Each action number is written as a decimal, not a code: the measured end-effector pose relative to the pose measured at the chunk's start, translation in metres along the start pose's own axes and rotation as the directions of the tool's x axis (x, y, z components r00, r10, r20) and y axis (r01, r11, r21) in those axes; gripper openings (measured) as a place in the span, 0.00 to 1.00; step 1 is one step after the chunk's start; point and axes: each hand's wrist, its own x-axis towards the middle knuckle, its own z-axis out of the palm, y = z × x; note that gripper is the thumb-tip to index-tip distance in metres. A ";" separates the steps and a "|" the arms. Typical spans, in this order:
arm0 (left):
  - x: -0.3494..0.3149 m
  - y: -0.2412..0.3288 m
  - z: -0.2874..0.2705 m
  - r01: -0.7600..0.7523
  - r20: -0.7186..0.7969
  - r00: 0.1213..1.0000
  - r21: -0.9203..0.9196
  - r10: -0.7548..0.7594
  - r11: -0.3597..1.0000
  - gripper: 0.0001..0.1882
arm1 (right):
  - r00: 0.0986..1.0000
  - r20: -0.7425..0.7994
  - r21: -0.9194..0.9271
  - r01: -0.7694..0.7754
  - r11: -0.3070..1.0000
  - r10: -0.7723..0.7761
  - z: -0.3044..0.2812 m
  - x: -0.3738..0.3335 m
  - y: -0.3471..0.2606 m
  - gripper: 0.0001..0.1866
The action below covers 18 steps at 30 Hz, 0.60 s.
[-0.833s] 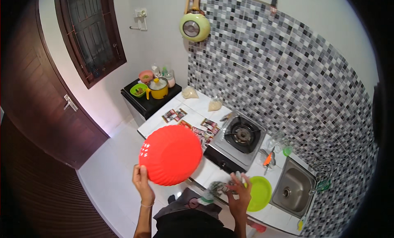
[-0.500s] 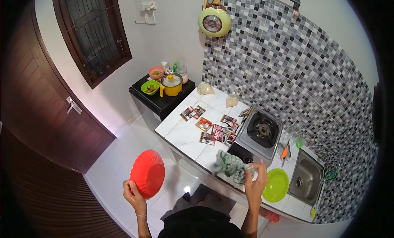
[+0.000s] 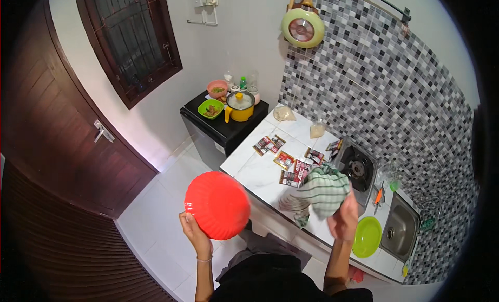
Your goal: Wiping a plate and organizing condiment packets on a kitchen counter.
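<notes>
My left hand point(image 3: 196, 235) grips the rim of a red fluted bowl point(image 3: 217, 206), its thumb and fingers closed at the lower left edge. The bowl is tilted, with its underside apparently facing up. On the right, a green-and-white checked dishcloth point(image 3: 325, 191) hangs bunched in the air before the counter, held by my right hand point(image 3: 344, 219). That hand is smeared by motion, and its fingertips are partly behind the cloth. The cloth covers part of the stove and some of the sachets point(image 3: 302, 169) on the counter. A gap separates bowl and cloth.
Right of the cloth are a green bowl point(image 3: 367, 237), orange-handled utensil point(image 3: 379, 196) and sink point(image 3: 399, 226). The stove point(image 3: 358, 169) stands against the tiled wall. A yellow pot point(image 3: 239, 112) and small bowls sit on the black cabinet point(image 3: 212, 126). Bags point(image 3: 284, 113) lie on the counter point(image 3: 241, 164).
The red bowl has come rightward and turned its underside more toward me. My right hand has raised the dishcloth and spread it wider. The whole view has shifted, moving the room rightward.
</notes>
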 end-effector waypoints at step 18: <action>0.118 -0.034 0.148 0.276 0.484 0.867 -0.268 -0.119 0.923 0.10 | 0.992 0.102 -0.778 0.123 0.616 -0.068 0.013 0.179 0.213 0.22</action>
